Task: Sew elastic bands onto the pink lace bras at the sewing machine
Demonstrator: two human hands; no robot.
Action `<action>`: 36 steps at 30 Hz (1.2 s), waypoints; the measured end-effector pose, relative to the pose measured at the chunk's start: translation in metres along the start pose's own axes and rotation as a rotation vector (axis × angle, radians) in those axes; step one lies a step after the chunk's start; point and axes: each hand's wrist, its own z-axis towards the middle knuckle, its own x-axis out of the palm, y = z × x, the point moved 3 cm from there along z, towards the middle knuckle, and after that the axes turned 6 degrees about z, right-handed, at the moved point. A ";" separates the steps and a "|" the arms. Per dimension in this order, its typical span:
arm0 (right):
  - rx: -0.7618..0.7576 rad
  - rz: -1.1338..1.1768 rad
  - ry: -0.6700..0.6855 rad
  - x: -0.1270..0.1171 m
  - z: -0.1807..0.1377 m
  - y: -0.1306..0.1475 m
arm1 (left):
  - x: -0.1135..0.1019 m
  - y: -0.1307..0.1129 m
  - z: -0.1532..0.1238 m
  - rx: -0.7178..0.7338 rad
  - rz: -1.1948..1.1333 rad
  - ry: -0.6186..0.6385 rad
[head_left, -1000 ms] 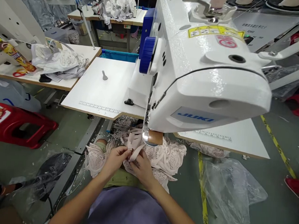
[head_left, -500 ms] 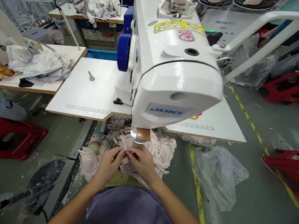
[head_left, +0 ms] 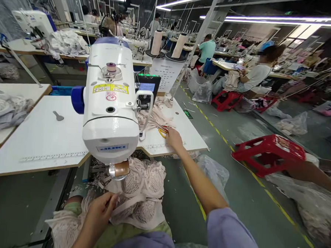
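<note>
My left hand (head_left: 101, 209) is closed over my lap, pinching the edge of a pale pink lace bra (head_left: 128, 205). More lace bras (head_left: 144, 178) lie piled beside it, under the front of the sewing machine (head_left: 109, 132). My right arm stretches out to the right side of the machine table. There my right hand (head_left: 174, 138) has its fingers curled at the yellow and red handles of scissors (head_left: 162, 132); the fingertips are partly hidden. Pale fabric strips (head_left: 159, 116) lie in a bunch just behind the scissors.
A grey flat tool (head_left: 58, 116) lies on the white table (head_left: 48, 136) to the left. A small display (head_left: 148, 86) stands behind the machine arm. On the floor to the right are a red stool (head_left: 269, 153) and plastic bags (head_left: 213, 171). Other people sit at machines farther back.
The view has turned up and to the right. My right hand has left the bra and moved to the scissors on the table. My left hand stays at the bra.
</note>
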 end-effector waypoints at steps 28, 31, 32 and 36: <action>-0.172 0.344 0.534 -0.008 -0.229 0.066 | -0.006 -0.017 -0.007 -0.277 -0.723 0.177; -0.294 0.361 0.529 -0.006 -0.234 0.094 | -0.007 -0.020 -0.007 -0.290 -0.761 0.210; -0.326 0.366 0.522 -0.003 -0.235 0.101 | -0.006 -0.021 -0.007 -0.291 -0.768 0.215; -0.422 0.380 0.468 0.013 -0.234 0.118 | -0.004 -0.024 -0.006 -0.273 -0.737 0.218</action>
